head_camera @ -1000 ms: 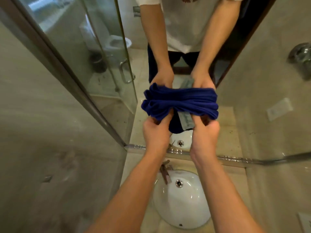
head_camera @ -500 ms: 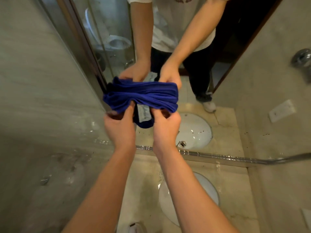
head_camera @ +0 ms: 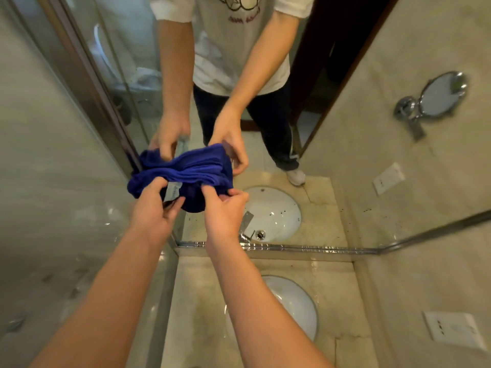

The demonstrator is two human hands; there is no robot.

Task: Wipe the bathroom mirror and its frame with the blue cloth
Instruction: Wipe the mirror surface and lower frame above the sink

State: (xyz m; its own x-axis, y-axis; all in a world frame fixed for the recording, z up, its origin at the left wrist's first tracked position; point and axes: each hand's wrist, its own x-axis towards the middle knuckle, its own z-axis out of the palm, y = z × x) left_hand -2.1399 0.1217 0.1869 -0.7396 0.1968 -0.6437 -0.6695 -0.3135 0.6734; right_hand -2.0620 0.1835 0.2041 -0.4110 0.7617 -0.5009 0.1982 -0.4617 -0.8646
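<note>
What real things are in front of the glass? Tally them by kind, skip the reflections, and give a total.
Hands: 2 (left hand, right hand)
Blue cloth: 1
Mirror: 1
Sink basin: 1
Wall socket plate: 1
Total: 6

head view | looks forward-down — close on mirror [head_camera: 305,128] — sink [head_camera: 297,304] below

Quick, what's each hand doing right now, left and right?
Left hand: fingers curled round the blue cloth, gripping it near its tag.
Right hand: pinching the cloth's right end between thumb and fingers.
</note>
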